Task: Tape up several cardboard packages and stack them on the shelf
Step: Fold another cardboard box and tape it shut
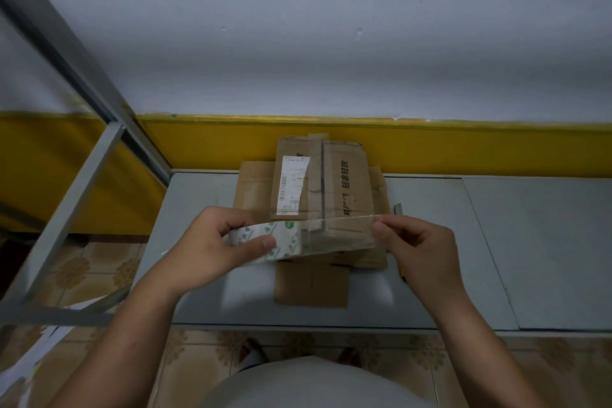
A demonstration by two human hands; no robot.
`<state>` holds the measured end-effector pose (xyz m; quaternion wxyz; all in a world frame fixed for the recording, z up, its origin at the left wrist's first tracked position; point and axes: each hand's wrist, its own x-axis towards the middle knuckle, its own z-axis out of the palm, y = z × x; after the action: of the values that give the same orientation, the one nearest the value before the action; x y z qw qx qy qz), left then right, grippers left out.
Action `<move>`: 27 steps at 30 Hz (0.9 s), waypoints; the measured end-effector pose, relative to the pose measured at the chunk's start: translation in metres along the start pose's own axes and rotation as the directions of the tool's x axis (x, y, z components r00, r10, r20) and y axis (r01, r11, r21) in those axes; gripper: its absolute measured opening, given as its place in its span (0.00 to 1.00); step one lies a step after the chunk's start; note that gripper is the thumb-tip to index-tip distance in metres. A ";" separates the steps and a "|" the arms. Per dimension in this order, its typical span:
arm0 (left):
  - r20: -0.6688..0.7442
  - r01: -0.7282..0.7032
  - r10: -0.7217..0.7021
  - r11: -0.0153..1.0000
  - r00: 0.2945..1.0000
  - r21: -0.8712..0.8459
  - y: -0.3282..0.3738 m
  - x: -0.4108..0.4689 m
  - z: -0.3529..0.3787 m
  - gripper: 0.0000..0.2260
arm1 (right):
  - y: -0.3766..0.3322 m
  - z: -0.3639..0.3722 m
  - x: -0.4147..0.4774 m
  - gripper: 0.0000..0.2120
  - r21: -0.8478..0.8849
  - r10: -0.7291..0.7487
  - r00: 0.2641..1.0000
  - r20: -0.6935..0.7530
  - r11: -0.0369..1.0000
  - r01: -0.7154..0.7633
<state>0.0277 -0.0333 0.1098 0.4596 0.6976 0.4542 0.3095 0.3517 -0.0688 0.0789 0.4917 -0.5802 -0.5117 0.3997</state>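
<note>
My left hand (212, 248) grips a roll of clear tape (265, 240) with a green printed core. A strip of tape (341, 235) stretches from the roll to my right hand (417, 245), which pinches its free end. The strip hangs just above the near edge of a stack of flat cardboard packages (351, 189) lying on the grey shelf (496, 242). The top package (331, 182) carries a white shipping label (293, 184), black print and a taped seam. A smaller cardboard piece (311, 288) sticks out from under the stack toward me.
A grey metal shelf upright and brace (82, 175) stand at the left. A small dark object (398, 209) lies on the shelf right of the stack, partly behind my right hand. The wall with a yellow band (463, 149) is behind. Tiled floor (99, 272) lies below.
</note>
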 end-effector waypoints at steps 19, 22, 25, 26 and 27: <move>-0.130 -0.387 0.479 0.818 0.868 0.426 0.021 -0.023 -0.051 0.13 | -0.066 0.027 0.042 0.02 -0.020 -0.455 0.889 -0.059 0.891 0.454; -0.123 -0.382 0.503 0.774 0.855 0.506 0.019 -0.025 -0.053 0.14 | -0.068 0.030 0.042 0.02 -0.026 -0.484 0.873 -0.065 0.875 0.484; -0.126 -0.312 0.462 0.751 0.878 0.582 0.026 -0.025 -0.054 0.12 | -0.068 0.029 0.040 0.02 -0.052 -0.531 0.846 -0.046 0.847 0.528; -0.145 -0.264 0.429 0.752 0.891 0.604 0.029 -0.025 -0.053 0.13 | -0.069 0.029 0.039 0.02 -0.066 -0.555 0.832 -0.025 0.831 0.553; -0.157 -0.227 0.402 0.753 0.902 0.618 0.031 -0.025 -0.052 0.14 | -0.071 0.028 0.038 0.03 -0.075 -0.585 0.811 0.003 0.809 0.583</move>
<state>-0.0153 -0.0423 0.1579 0.0937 0.8205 0.4621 0.3233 0.3160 -0.0270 0.1444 0.5743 -0.4166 -0.6743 0.2048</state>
